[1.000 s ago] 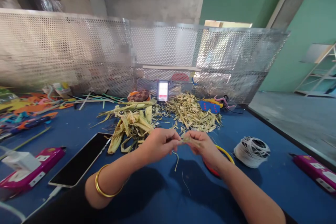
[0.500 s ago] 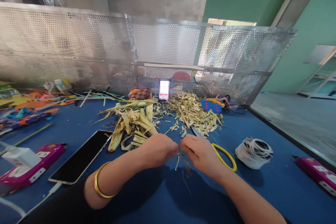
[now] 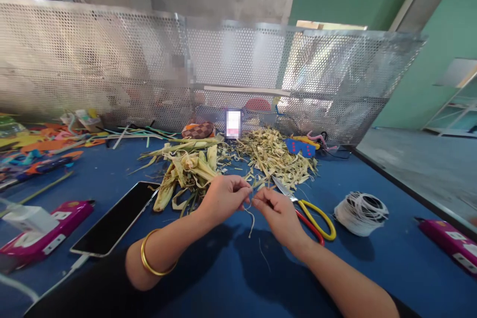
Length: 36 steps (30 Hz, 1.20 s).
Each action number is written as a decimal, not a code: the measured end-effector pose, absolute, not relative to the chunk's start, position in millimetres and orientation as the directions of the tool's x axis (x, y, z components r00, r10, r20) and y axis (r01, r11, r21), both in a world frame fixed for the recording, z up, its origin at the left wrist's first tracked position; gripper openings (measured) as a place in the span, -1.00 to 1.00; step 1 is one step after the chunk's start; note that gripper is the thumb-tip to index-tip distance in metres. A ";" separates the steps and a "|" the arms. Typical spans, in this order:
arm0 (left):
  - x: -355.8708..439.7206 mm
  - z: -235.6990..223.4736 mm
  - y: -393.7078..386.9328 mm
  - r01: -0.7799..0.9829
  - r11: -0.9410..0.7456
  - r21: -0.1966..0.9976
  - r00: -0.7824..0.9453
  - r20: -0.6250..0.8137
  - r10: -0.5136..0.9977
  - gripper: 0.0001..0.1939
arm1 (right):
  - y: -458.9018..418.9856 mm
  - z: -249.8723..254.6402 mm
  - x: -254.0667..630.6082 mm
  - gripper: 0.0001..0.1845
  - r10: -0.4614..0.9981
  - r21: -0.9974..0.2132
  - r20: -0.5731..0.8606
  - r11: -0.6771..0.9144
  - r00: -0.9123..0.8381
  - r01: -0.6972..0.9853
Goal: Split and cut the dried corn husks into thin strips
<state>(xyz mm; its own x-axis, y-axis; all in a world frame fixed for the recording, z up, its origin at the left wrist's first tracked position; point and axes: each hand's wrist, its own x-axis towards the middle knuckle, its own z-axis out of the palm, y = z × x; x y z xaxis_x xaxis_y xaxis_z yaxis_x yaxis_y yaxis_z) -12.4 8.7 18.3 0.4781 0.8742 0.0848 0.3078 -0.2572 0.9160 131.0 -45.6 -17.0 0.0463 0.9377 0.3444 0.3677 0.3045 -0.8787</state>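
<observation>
My left hand (image 3: 223, 199), with a gold bangle on its wrist, is closed in a pinch on a thin pale strand (image 3: 253, 222). The strand's loose end dangles below the fingertips. Close beside it, my right hand (image 3: 280, 218) also pinches, its thumb and forefinger at the strand's upper part; the fingertips nearly meet. Behind the right hand lie scissors (image 3: 323, 217) with one yellow and one red handle, blades pointing away. Dried corn husks (image 3: 190, 166) are piled beyond the left hand. A heap of shredded husk (image 3: 274, 156) lies beyond the right.
A ball of white string (image 3: 361, 214) stands to the right. A phone (image 3: 117, 221) on a cable and a purple power strip (image 3: 55, 228) are at left, another purple strip (image 3: 449, 243) at far right. Colourful scraps (image 3: 44, 144) lie back left. A perforated metal screen (image 3: 238, 54) borders the table's back.
Both hands have risen slightly and turned, so the pinching fingers show more. More of the hanging strand and the scissors' red handle are now visible.
</observation>
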 end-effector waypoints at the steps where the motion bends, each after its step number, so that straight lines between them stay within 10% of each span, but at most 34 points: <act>1: -12.3 17.7 8.2 0.345 -0.279 0.896 0.473 0.091 0.877 -0.85 | -47.5 -17.0 130.2 -0.74 0.912 -0.813 0.411 0.356 0.021 0.461; 12: -23.7 20.0 7.1 0.494 -0.822 0.285 0.813 0.185 0.552 -0.82 | -55.6 -3.0 142.7 -0.73 0.809 -0.283 0.518 0.469 -0.278 0.837; 15: -29.5 29.1 7.6 0.372 -0.773 0.514 0.904 -0.012 0.427 -0.83 | -53.2 4.1 148.1 -0.77 0.887 -0.553 0.320 0.460 -0.333 0.695; 20: -29.4 36.9 7.1 0.278 -0.144 0.950 0.905 -0.209 0.371 -0.90 | -46.5 6.6 157.8 -0.74 0.939 -0.987 -0.046 0.009 -0.340 0.158; 25: -17.8 24.1 6.5 0.015 0.244 0.970 0.723 -0.179 0.668 -0.79 | -39.5 -6.6 153.2 -0.74 0.994 -1.000 -0.022 -0.024 -0.108 -0.016; 31: -4.9 8.7 3.5 -0.047 0.439 0.897 0.516 -0.354 0.780 -0.88 | -41.7 -13.9 143.3 -0.77 0.894 -0.719 0.444 0.397 -0.062 0.570; 36: -0.4 1.3 1.6 -0.069 0.516 0.854 0.476 -0.427 0.769 -0.90 | -43.2 -16.7 145.8 -0.80 0.827 -0.523 0.552 0.440 -0.104 0.730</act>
<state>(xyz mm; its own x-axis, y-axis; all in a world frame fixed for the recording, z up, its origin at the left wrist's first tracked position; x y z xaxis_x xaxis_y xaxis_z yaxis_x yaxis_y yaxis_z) -0.4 1.6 1.3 0.4760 0.7690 -0.4266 -0.0688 0.5162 0.8537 145.8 -43.2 -16.7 -0.1039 0.8275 0.5518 0.7297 0.4404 -0.5231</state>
